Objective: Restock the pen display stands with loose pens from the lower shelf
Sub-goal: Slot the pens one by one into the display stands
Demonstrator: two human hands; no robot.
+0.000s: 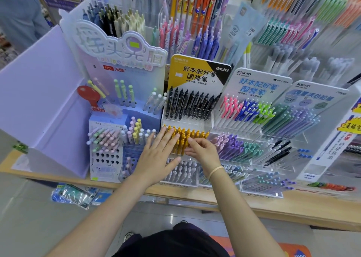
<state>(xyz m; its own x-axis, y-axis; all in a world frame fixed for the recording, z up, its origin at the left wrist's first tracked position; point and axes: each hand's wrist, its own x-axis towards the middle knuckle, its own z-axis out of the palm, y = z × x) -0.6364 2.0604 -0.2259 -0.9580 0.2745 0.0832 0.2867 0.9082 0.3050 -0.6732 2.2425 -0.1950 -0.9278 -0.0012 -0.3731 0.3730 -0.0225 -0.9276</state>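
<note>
left hand (pixel 158 155) lying flat with fingers straight and slightly spread over the yellow pens (pixel 184 138), right hand (pixel 203 149) curling its fingers and pinching those same pens — all sitting in the clear display stand (pixel 197 126), black pens (pixel 190 104) standing in the row behind

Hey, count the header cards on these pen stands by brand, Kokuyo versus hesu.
Kokuyo cards: 3
hesu card: 1
Total: 4
</note>
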